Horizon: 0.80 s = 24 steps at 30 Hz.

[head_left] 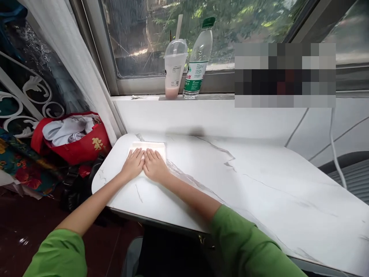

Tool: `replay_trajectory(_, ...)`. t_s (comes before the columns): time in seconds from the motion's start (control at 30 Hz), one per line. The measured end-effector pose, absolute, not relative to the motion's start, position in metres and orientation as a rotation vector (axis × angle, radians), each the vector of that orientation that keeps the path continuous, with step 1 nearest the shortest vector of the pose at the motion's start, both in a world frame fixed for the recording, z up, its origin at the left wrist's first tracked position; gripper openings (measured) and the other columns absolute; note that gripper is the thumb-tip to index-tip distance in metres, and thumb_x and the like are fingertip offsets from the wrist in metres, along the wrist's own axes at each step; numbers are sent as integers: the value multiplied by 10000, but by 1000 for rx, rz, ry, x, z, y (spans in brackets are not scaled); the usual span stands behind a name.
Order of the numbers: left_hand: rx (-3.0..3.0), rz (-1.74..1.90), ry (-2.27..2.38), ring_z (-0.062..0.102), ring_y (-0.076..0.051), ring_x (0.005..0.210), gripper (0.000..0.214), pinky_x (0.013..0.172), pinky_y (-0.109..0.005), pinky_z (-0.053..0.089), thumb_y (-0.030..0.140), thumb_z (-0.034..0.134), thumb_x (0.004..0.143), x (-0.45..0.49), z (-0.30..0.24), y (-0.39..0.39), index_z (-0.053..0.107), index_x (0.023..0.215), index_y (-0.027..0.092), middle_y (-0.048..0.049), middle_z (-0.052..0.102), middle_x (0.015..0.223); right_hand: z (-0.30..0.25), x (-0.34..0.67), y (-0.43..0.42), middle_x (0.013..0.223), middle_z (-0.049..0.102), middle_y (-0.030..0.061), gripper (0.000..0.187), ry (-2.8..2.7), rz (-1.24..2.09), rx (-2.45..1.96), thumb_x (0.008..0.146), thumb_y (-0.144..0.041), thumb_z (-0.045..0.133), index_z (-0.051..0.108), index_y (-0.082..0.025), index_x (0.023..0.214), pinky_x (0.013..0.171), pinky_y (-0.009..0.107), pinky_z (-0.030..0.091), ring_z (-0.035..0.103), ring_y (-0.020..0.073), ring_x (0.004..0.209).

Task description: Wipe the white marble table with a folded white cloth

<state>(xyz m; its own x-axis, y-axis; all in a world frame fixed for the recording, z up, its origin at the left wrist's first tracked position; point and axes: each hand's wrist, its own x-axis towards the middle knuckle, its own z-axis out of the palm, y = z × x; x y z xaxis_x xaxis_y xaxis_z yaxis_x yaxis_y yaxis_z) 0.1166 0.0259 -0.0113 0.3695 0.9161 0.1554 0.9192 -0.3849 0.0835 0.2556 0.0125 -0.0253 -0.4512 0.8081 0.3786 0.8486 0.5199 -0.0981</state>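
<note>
Creased green sleeves (245, 240), roughly elbow-length

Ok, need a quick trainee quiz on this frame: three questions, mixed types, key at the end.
1. What colour is the cap of the bottle? A) red B) green C) white
2. True or false: in this view, the cup stands left of the bottle.
3. Fill in: the left hand and right hand both lie palm down on a white ____.

Key: 1. B; 2. True; 3. cloth.
</note>
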Motion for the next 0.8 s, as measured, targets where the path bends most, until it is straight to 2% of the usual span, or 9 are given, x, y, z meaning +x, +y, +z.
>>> replay_trajectory(0.17,-2679,-323,-1699,268,-173,1432,505,1185,-424,178,269,239,969,110,-9,90,371,1447,174,-68,348,1537,-26,245,64,1488,382,222,578,-2273,-59,-1522,937,-240,294,366,63,1423,1160,447,187,305,294,1410)
replay_trajectory(0.5,-2684,-385,-1645,348,-180,1386,486,1165,-392,224,239,262,961,120,-15,180,425,1410,150,-88,415,1496,-28,251,149,1500,385,190,569,-2199,26,-1588,925,-217,296,365,40,1428,1162,427,164,300,273,1403)
replay_trajectory(0.63,-2689,-401,-1621,368,-177,1372,488,1160,-387,237,228,250,961,121,-16,193,418,1410,140,-94,441,1475,-28,251,163,1485,410,191,558,-2171,33,-1598,919,-214,326,380,15,1425,1152,442,182,328,272,1384)
replay_trajectory(0.8,-2645,-355,-1652,306,-204,1413,490,1167,-414,217,267,240,982,122,-16,167,378,1436,142,-93,382,1517,-25,253,142,1538,323,167,565,-2242,43,-1618,946,-225,278,322,2,1461,1173,419,138,253,246,1430)
